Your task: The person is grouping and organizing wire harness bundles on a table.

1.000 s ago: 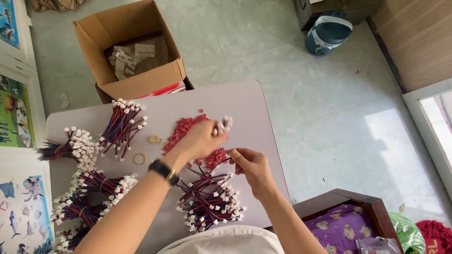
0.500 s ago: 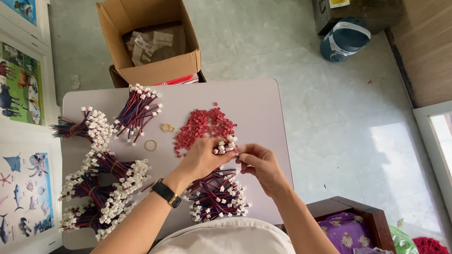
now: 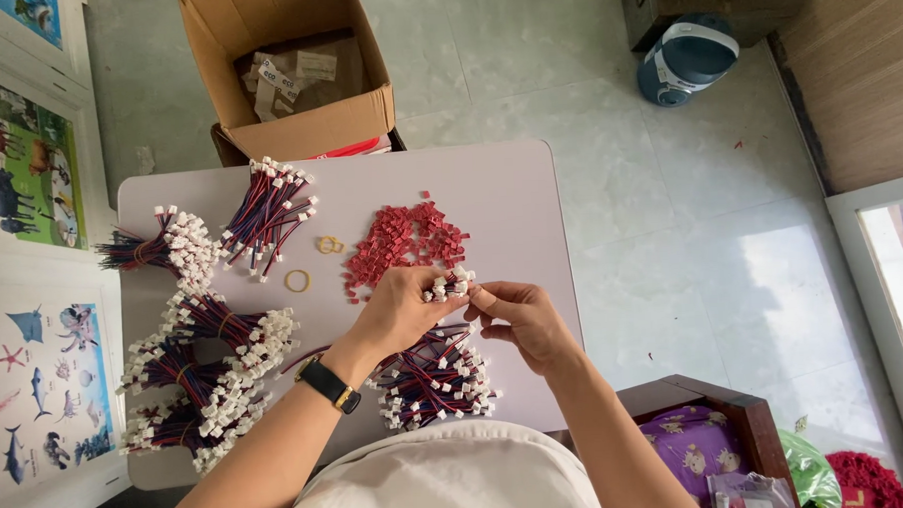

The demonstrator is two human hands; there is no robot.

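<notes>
While I look down from the head camera, I see my left hand (image 3: 398,311) near the middle of the frame, fingers curled shut around a small bunch of wires (image 3: 449,284) with white plugs at the ends. The bunch lies roughly level across the picture, its long axis running left to right, and the white plugs point to the right, sticking out past my fingertips. My right hand (image 3: 519,317) sits just right of it, thumb and forefinger pinched narrow at the plug ends, touching them; I cannot tell whether a small piece is caught between those fingers. A black watch (image 3: 328,384) sits on my left wrist.

Both hands hover above a pale table (image 3: 530,211). Just above the hands, toward the upper middle, a heap of small red connectors (image 3: 403,241) lies spread on the top. Below the hands, a loose pile of red and blue wires (image 3: 431,380) with white plugs lies near the lower edge. Tied bundles (image 3: 204,343) of the same wires fill the left side, fanned in different directions. Two rubber bands (image 3: 297,280) lie between the bundles and the red heap. An open cardboard box (image 3: 285,70) stands on the floor at the upper left, beyond the table.
</notes>
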